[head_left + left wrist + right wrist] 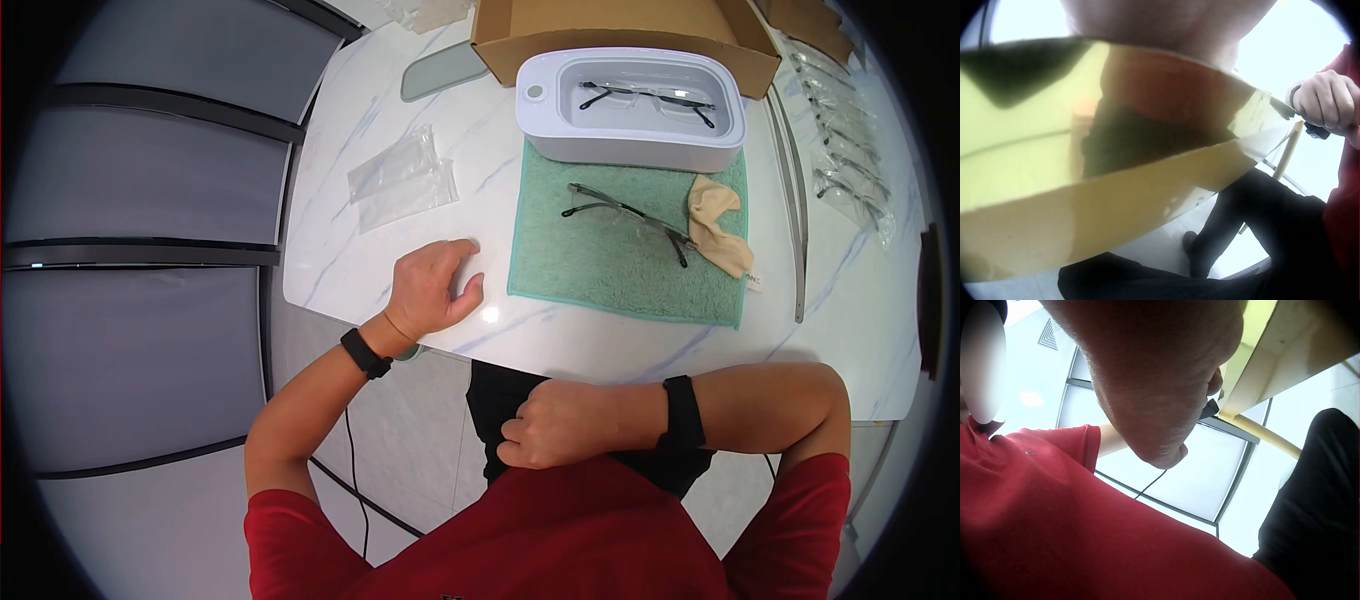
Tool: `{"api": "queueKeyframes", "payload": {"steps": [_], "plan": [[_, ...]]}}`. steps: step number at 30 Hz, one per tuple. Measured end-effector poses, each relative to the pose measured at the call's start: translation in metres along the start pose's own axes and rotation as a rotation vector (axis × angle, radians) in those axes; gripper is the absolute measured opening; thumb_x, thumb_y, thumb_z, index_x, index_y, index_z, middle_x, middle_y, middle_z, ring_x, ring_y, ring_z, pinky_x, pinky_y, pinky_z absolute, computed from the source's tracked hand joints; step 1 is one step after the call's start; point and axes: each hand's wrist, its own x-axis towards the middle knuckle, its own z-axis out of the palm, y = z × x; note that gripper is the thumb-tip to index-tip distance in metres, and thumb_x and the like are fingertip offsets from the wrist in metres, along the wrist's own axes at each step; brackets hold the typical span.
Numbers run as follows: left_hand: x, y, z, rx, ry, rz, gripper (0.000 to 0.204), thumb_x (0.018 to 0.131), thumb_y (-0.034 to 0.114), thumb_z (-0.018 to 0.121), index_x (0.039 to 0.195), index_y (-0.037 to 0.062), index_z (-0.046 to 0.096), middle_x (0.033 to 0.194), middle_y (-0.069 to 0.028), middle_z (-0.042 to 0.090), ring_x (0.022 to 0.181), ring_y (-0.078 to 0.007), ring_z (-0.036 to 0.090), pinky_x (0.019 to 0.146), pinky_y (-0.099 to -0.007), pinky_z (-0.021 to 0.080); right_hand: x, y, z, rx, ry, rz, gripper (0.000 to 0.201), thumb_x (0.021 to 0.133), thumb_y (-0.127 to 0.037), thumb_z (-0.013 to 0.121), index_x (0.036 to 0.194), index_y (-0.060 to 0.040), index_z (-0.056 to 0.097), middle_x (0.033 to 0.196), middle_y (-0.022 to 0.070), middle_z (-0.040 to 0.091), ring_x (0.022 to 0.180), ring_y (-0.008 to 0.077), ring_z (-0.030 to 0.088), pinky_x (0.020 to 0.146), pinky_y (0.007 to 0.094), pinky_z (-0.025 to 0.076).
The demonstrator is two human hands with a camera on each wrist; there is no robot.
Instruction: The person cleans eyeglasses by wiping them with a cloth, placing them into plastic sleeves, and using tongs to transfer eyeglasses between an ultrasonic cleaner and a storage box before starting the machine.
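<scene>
My left hand (432, 288) rests palm down on the white marble table (350, 260) near its front edge, fingers relaxed and holding nothing. My right hand (553, 425) is curled into a fist against my red shirt, below the table edge; it also shows as a fist in the left wrist view (1330, 100). A pair of glasses (627, 216) lies on a green towel (600, 270), right of my left hand. A beige cloth (718, 225) lies beside them. Behind the towel stands a white cleaning tub (628, 135) with another pair of glasses (648, 98) inside.
Empty clear plastic bags (400, 178) lie on the table left of the towel. A cardboard box (620, 30) and a grey lid (440, 70) sit at the back. Several bagged glasses (850, 150) line the right side. A black cable (355, 480) hangs below the table.
</scene>
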Motion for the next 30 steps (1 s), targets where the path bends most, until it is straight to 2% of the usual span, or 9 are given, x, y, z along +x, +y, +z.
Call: {"api": "queueKeyframes", "payload": {"steps": [5,7,20,22,26,28,30], "plan": [[-0.0005,-0.0001,-0.0003,-0.002,0.004,0.002,0.031,0.076,0.011,0.073,0.105,0.0044,0.065,0.066,-0.0060,0.054,0.050,-0.0196,0.051,0.050,-0.0316,0.043,0.0001,0.0005,0.0007,-0.007,0.002,-0.004,0.019,0.076,-0.016,0.063,0.068,-0.0075,0.048,0.061,0.0050,0.052,0.052,0.0202,0.062,0.043,0.0357,0.050],[-0.0015,0.0014,-0.0027,0.045,-0.057,-0.047,0.030,0.077,0.014,0.073,0.105,0.0061,0.064,0.082,-0.0096,0.066,0.065,-0.0285,0.063,0.058,-0.0371,0.051,0.0000,0.0004,0.0007,-0.005,0.011,-0.004,0.019,0.076,-0.016,0.063,0.068,-0.0074,0.048,0.061,0.0051,0.052,0.052,0.0203,0.062,0.043,0.0358,0.050],[-0.0008,0.0017,-0.0027,0.034,-0.061,-0.067,0.029,0.077,0.014,0.073,0.104,0.0057,0.064,0.082,-0.0096,0.067,0.064,-0.0282,0.063,0.058,-0.0362,0.051,0.0001,0.0009,-0.0001,0.009,0.004,0.002,0.019,0.076,-0.016,0.063,0.068,-0.0072,0.048,0.062,0.0052,0.052,0.052,0.0205,0.061,0.043,0.0359,0.049],[0.0005,-0.0002,0.0006,-0.004,0.016,0.000,0.030,0.075,0.012,0.073,0.104,0.0045,0.066,0.066,-0.0058,0.054,0.051,-0.0198,0.052,0.050,-0.0317,0.043,0.0002,0.0009,0.0001,0.010,0.004,0.000,0.019,0.076,-0.016,0.063,0.068,-0.0072,0.048,0.062,0.0054,0.052,0.052,0.0207,0.061,0.043,0.0360,0.049],[-0.0003,-0.0012,0.0012,-0.005,0.012,-0.014,0.030,0.075,0.012,0.073,0.103,0.0047,0.066,0.066,-0.0058,0.054,0.051,-0.0199,0.052,0.050,-0.0317,0.043,0.0002,0.0010,-0.0013,0.006,0.000,0.003,0.019,0.076,-0.016,0.063,0.068,-0.0070,0.049,0.062,0.0054,0.052,0.052,0.0209,0.061,0.043,0.0361,0.049],[-0.0007,-0.0013,0.0014,-0.008,0.013,-0.020,0.030,0.075,0.012,0.074,0.104,0.0047,0.066,0.066,-0.0057,0.054,0.051,-0.0199,0.052,0.050,-0.0317,0.043,0.0015,-0.0001,-0.0061,0.054,-0.109,0.033,0.013,0.079,-0.015,0.063,0.076,-0.0030,0.059,0.067,0.0103,0.063,0.060,0.0281,0.069,0.052,0.0410,0.054],[-0.0006,-0.0008,0.0010,-0.006,0.012,-0.025,0.030,0.075,0.012,0.074,0.103,0.0046,0.066,0.066,-0.0057,0.054,0.051,-0.0199,0.052,0.050,-0.0317,0.043,0.0018,-0.0003,-0.0069,0.053,-0.115,0.037,0.013,0.079,-0.015,0.063,0.076,-0.0030,0.059,0.067,0.0102,0.063,0.060,0.0281,0.069,0.051,0.0411,0.054]]}}
